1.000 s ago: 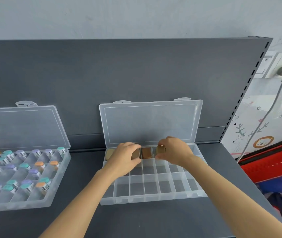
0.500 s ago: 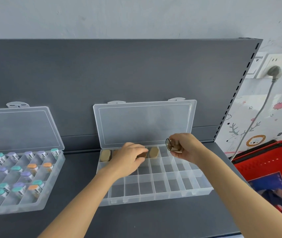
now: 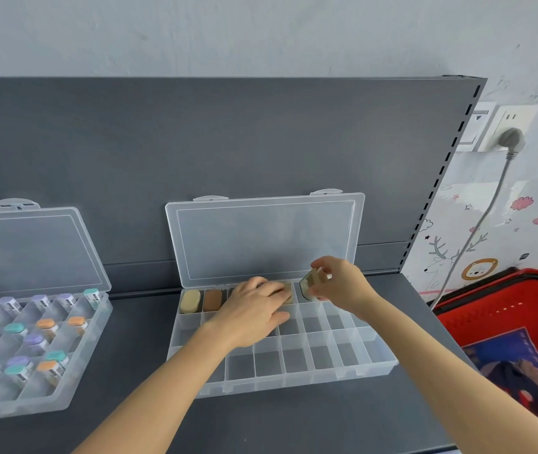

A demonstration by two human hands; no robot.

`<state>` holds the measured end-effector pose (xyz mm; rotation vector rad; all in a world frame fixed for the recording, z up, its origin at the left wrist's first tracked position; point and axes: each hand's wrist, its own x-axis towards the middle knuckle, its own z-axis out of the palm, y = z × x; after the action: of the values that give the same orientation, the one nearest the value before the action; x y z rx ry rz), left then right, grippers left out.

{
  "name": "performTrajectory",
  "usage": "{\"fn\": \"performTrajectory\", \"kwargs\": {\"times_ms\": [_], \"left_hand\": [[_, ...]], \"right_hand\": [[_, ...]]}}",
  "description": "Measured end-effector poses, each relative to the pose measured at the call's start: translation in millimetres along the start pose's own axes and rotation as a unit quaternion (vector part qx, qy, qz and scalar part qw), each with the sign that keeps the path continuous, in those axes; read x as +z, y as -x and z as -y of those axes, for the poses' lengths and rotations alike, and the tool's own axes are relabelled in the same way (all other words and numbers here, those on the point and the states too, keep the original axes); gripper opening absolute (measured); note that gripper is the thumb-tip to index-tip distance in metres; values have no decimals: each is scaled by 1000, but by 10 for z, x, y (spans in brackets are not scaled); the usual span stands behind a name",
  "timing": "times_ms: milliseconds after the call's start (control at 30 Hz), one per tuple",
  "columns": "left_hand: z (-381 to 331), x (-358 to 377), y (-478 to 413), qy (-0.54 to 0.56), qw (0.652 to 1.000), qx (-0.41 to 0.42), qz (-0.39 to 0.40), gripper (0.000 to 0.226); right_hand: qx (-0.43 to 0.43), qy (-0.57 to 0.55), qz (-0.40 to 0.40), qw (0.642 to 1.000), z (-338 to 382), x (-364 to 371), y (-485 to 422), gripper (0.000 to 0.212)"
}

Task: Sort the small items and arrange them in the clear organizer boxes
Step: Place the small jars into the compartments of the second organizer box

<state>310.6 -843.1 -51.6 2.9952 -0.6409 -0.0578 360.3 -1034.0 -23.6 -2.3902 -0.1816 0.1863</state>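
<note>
Right hand (image 3: pixel 343 286) had lowered its pinched case (image 3: pixel 310 285) toward the back row of the box (image 3: pixel 294 383); left hand (image 3: pixel 254 309) lay flat there, fingers straight; nearer rows looked empty.

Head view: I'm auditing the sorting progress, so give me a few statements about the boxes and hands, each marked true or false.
1. The middle organizer box has its lid standing open. True.
2. The right hand is empty. False: it pinches a small item above the back row.
3. The middle box's front row is filled. False: its front compartments look empty, and items show only in the back row, such as the beige item.
4. The left box holds vials with coloured caps. True.
5. The red basket sits left of both boxes. False: it is at the right.
</note>
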Motion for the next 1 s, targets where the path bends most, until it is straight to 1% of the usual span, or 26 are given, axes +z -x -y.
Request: {"fn": "performTrajectory", "kwargs": {"times_ms": [33, 100, 167, 267, 367, 500, 700, 833, 900, 1000], "left_hand": [[-5, -8, 1, 12, 1000, -2, -2, 53], [-11, -35, 13, 38, 999, -9, -6, 52], [-14, -62, 28, 55, 998, -18, -8, 51], [-3, -62, 44, 59, 998, -30, 0, 52], [12, -44, 63, 61, 997, -40, 7, 54], [15, -55, 97, 81, 995, -51, -2, 55], [21, -100, 195, 96, 993, -71, -21, 57], [18, -127, 287, 98, 990, -96, -38, 58], [9, -149, 345, 100, 987, -113, -51, 61], [-1, -187, 472, 101, 982, -143, -69, 65]], "right_hand": [[-14, 50, 7, 999, 10, 4, -14, 46], [-52, 127, 21, 990, 27, 31, -40, 40], [-80, 181, 43, 979, 36, 72, -49, 31], [-101, 228, 66, 966, 25, 125, -46, 26], [-115, 226, 75, 964, 0, 141, -49, 28], [-123, 222, 80, 964, -44, 159, -36, 31], [-119, 183, 59, 974, -97, 91, 30, 47], [-136, 157, 46, 977, -28, 7, 120, 59], [-153, 143, 48, 977, 33, 14, 170, 60], [-184, 130, 49, 973, 133, 77, 241, 56]]}}
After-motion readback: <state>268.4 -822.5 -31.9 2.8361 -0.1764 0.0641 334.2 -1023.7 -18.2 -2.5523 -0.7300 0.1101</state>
